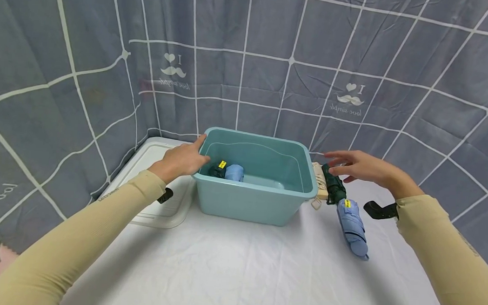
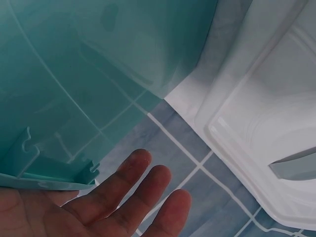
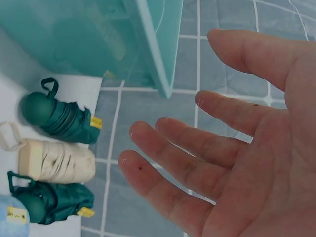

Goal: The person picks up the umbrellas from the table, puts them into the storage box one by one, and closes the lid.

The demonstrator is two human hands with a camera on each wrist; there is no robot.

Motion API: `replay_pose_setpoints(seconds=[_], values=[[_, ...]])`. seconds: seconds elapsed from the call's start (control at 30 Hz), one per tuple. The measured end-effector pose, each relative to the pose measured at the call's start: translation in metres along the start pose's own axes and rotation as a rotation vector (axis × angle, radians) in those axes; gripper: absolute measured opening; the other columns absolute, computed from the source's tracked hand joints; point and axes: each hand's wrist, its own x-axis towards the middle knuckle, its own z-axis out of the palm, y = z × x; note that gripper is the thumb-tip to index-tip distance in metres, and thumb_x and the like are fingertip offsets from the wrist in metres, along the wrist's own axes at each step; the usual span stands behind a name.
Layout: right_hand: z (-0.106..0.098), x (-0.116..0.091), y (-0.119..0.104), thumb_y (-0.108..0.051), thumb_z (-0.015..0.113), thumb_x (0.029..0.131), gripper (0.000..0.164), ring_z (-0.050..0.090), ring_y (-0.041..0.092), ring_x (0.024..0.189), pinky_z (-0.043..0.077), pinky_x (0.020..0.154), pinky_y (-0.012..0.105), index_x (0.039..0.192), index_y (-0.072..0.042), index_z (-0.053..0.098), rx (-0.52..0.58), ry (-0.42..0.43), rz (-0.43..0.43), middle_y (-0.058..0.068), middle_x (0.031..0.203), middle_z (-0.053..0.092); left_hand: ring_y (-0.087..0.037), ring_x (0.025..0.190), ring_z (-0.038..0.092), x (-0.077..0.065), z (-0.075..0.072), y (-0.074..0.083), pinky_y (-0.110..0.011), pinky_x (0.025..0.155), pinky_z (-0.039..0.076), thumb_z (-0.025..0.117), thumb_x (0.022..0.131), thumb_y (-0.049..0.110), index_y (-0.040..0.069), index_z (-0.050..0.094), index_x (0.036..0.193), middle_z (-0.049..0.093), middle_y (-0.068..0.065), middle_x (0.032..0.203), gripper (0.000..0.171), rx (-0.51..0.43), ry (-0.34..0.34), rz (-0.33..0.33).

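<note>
A teal plastic bin (image 1: 247, 201) stands in front of me. Inside at its left lie a dark folded umbrella (image 1: 216, 171) with a yellow tag and a light blue one (image 1: 235, 173). My left hand (image 1: 182, 159) holds the bin's left rim, thumb over the edge, other fingers extended outside. To the bin's right, my right hand (image 1: 362, 168) hovers above a row of folded umbrellas, fingers spread and touching nothing. The row has a green umbrella (image 3: 59, 116) next to the bin, a beige one (image 3: 59, 162), another green one (image 3: 52, 202) and a light blue one (image 1: 352, 229).
A white lid (image 1: 169, 208) lies left of the bin, partly behind my left forearm. Grey checked cloth (image 1: 265, 79) hangs at the back and sides. White cloth (image 1: 237, 268) covers the table.
</note>
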Motion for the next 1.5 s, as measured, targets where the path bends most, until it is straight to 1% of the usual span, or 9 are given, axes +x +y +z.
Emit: replay_pose_setpoints(seconds=[0.17, 0.4, 0.6, 0.83, 0.97, 1.2, 1.4, 1.5], values=[[0.0, -0.007, 0.015, -0.034, 0.061, 0.101, 0.068, 0.054, 0.042, 0.129, 0.055, 0.093, 0.048, 0.158, -0.009, 0.032, 0.012, 0.008, 0.024, 0.026, 0.152, 0.044, -0.046, 0.125, 0.056, 0.0, 0.0, 0.0, -0.056, 0.082, 0.048, 0.043, 0.1, 0.046, 0.022, 0.0, 0.164, 0.044, -0.026, 0.153, 0.081, -0.004, -0.003, 0.003], [0.0, -0.016, 0.034, -0.036, 0.062, 0.1, 0.071, 0.049, 0.044, 0.135, 0.054, 0.094, 0.049, 0.158, -0.008, 0.031, 0.045, -0.01, 0.041, 0.028, 0.154, 0.04, -0.045, 0.125, 0.056, 0.002, 0.0, -0.002, -0.053, 0.078, 0.048, 0.043, 0.1, 0.047, 0.023, 0.0, 0.164, 0.043, -0.026, 0.153, 0.081, -0.001, -0.004, 0.005], [0.001, -0.02, 0.055, -0.038, 0.061, 0.1, 0.074, 0.053, 0.044, 0.13, 0.054, 0.094, 0.05, 0.159, -0.008, 0.028, 0.054, -0.004, 0.075, 0.03, 0.154, 0.039, -0.045, 0.127, 0.055, 0.001, 0.0, -0.002, -0.055, 0.081, 0.048, 0.043, 0.1, 0.047, 0.022, 0.0, 0.164, 0.042, -0.026, 0.154, 0.081, -0.006, -0.003, 0.004], [0.005, -0.024, 0.076, -0.034, 0.057, 0.102, 0.07, 0.055, 0.044, 0.129, 0.053, 0.095, 0.052, 0.158, -0.005, 0.027, 0.103, -0.023, 0.082, 0.032, 0.155, 0.036, -0.045, 0.128, 0.054, 0.001, 0.0, -0.003, -0.058, 0.085, 0.047, 0.042, 0.1, 0.047, 0.022, 0.001, 0.164, 0.043, -0.026, 0.153, 0.081, -0.005, 0.006, 0.007], [0.008, -0.026, 0.084, -0.034, 0.056, 0.103, 0.071, 0.052, 0.047, 0.131, 0.053, 0.096, 0.052, 0.158, -0.002, 0.025, 0.127, -0.026, 0.092, 0.033, 0.156, 0.033, -0.045, 0.127, 0.054, 0.001, 0.001, -0.003, -0.057, 0.084, 0.047, 0.043, 0.1, 0.046, 0.022, 0.0, 0.164, 0.043, -0.026, 0.153, 0.081, -0.004, 0.003, 0.007], [0.014, -0.029, 0.102, -0.033, 0.058, 0.102, 0.073, 0.046, 0.048, 0.136, 0.051, 0.098, 0.054, 0.16, -0.004, 0.023, 0.191, -0.033, 0.122, 0.032, 0.159, 0.027, -0.046, 0.129, 0.053, 0.001, 0.001, -0.002, -0.058, 0.086, 0.047, 0.043, 0.1, 0.046, 0.022, 0.001, 0.164, 0.042, -0.025, 0.155, 0.08, -0.004, 0.002, 0.009], [0.02, -0.032, 0.115, -0.03, 0.056, 0.103, 0.072, 0.04, 0.05, 0.14, 0.052, 0.098, 0.052, 0.16, -0.003, 0.021, 0.229, -0.04, 0.131, 0.034, 0.158, 0.028, -0.046, 0.128, 0.054, 0.001, 0.0, -0.002, -0.058, 0.086, 0.047, 0.043, 0.1, 0.047, 0.022, 0.001, 0.164, 0.042, -0.025, 0.155, 0.081, -0.005, -0.002, 0.009], [0.023, -0.032, 0.123, -0.03, 0.055, 0.104, 0.072, 0.04, 0.051, 0.139, 0.051, 0.098, 0.052, 0.16, -0.002, 0.02, 0.247, -0.041, 0.135, 0.035, 0.157, 0.028, -0.046, 0.127, 0.054, 0.001, 0.0, -0.002, -0.058, 0.086, 0.047, 0.042, 0.1, 0.047, 0.022, 0.0, 0.164, 0.041, -0.026, 0.155, 0.081, -0.005, -0.003, 0.01]])
